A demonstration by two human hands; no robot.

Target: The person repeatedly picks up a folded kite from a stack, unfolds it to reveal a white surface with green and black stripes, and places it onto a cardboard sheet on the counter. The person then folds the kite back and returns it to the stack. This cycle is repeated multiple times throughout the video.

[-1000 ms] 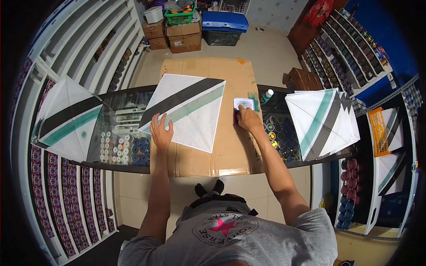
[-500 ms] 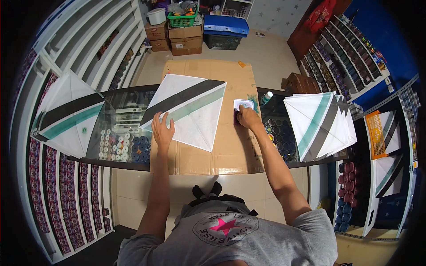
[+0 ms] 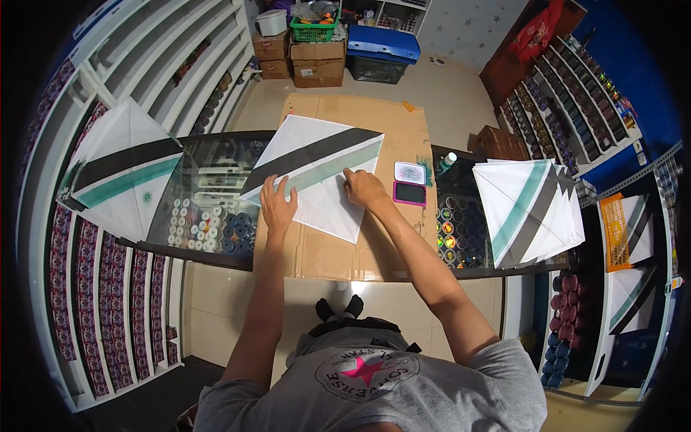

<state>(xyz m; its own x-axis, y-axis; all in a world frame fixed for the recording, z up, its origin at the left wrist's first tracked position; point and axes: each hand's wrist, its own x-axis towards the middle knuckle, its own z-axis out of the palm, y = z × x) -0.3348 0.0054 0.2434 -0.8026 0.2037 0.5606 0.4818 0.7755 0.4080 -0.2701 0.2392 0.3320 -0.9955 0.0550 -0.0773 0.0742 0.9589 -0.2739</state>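
Note:
A white diamond-shaped kite [image 3: 327, 194] with one black and one green stripe lies on a cardboard sheet [image 3: 317, 259]. My left hand [image 3: 278, 205] rests on its left near edge, fingers spread. Over the kite's right part, my right hand [image 3: 366, 189] is closed, its knuckles up; whatever it grips is hidden beneath the fingers. To the right of that hand lies an opened ink pad [image 3: 410, 193], magenta-edged with a pale lid. A small bottle [image 3: 447, 160] with a white cap stands beyond it.
Similar kites are stacked at the left [image 3: 126, 173], the top one bearing a round green mark, and at the right [image 3: 525, 212]. Thread spools [image 3: 188, 223] show through the glass counter. Shelves rise on both sides; boxes [image 3: 317, 63] and a blue-lidded crate [image 3: 381, 54] stand behind.
My right hand has moved left from the ink pad to above the kite, uncovering the pad. The left hand stays on the kite. The whole view has shifted slightly.

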